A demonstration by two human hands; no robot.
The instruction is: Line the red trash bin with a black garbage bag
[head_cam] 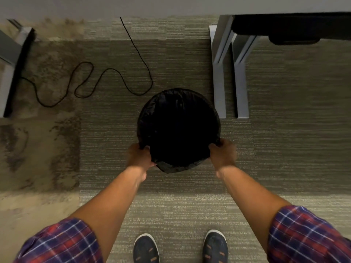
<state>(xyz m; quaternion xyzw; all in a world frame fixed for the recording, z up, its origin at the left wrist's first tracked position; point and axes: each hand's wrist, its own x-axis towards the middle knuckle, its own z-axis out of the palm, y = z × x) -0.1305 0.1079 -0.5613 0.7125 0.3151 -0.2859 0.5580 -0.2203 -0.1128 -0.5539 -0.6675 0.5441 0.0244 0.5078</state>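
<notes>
A round bin stands on the carpet straight below me, seen from above. The black garbage bag [178, 128] covers its whole mouth and folds over the rim, so no red of the bin shows. My left hand [139, 155] grips the bag's edge at the near left of the rim. At the near right of the rim, my right hand [222, 152] grips the bag's edge the same way. Both sets of fingers curl over the plastic. The inside of the bag is a dark hollow.
Grey desk legs [220, 76] stand just right of the bin, almost touching it. A black cable [106, 78] loops over the carpet at the left, and another grey leg [7, 73] sits at the far left. My two shoes [180, 249] are at the bottom edge.
</notes>
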